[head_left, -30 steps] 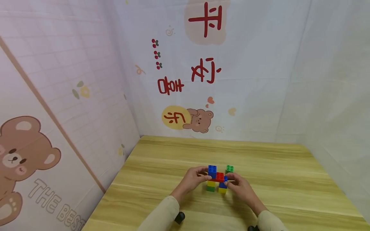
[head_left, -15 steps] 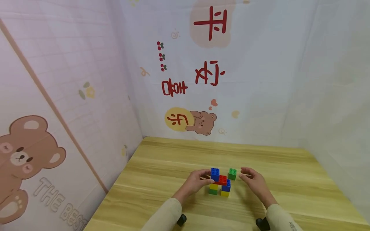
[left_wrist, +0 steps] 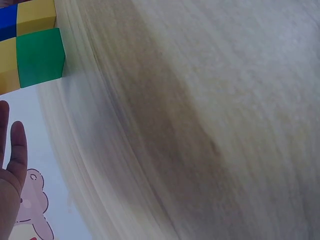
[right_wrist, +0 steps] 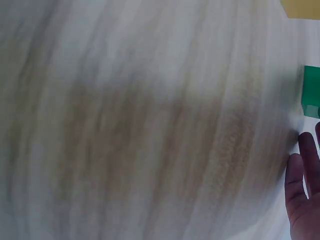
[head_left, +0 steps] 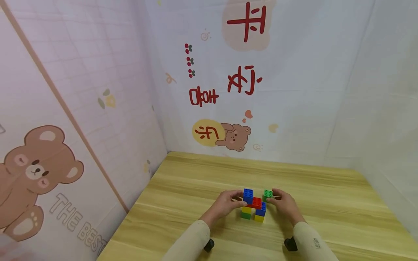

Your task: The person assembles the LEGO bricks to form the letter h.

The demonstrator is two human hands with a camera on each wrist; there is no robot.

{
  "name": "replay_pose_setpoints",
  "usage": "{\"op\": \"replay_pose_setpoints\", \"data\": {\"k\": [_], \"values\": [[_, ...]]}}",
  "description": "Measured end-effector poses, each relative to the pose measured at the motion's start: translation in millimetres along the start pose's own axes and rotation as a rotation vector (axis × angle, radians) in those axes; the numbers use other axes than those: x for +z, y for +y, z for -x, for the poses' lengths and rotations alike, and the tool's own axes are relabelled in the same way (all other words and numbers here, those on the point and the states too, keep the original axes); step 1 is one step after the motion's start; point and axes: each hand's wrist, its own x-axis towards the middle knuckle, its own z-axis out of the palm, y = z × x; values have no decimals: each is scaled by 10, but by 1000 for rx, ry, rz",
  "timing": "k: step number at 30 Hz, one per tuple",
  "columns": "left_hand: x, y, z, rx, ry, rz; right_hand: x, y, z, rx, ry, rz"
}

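A small bridge of toy building blocks stands on the table. Its left leg is a yellow block [head_left: 246, 210] over a green block [head_left: 246, 215]; its right leg is a blue block [head_left: 260, 211] over a yellow one [head_left: 259, 218]. A red block [head_left: 257, 202] spans the two, and another blue block [head_left: 248, 196] sits on its left end. My left hand [head_left: 226, 203] holds this upper left part between thumb and fingers. Behind the bridge, to the right, my right hand [head_left: 286, 205] grips a separate green block [head_left: 268, 194], thumb in front and fingers behind.
The wood-grain table [head_left: 202, 174] reaches back to a white printed cloth [head_left: 294, 108]. A second cloth with a large bear [head_left: 45, 174] hangs along the left side. Black wrist devices [head_left: 290, 244] sit under both forearms.
My right hand left the bridge's right side, swung out to the right, then came in onto the loose green block. My left hand stays at the bridge. The head view has shifted slightly.
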Motion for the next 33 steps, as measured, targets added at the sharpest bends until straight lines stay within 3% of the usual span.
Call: {"op": "replay_pose_setpoints", "data": {"k": [8, 13, 23, 33], "values": [[5, 33, -36, 22, -14, -39, -49, 19, 48, -12, 49, 20], [5, 50, -67, 32, -25, -46, -181, -84, 110, -38, 68, 29], [-27, 12, -95, 31, -14, -44, -485, -578, 86, -155, 81, -10], [-20, 5, -39, 29, -10, -37, -387, -1142, 203, -319, 29, -95]]}}
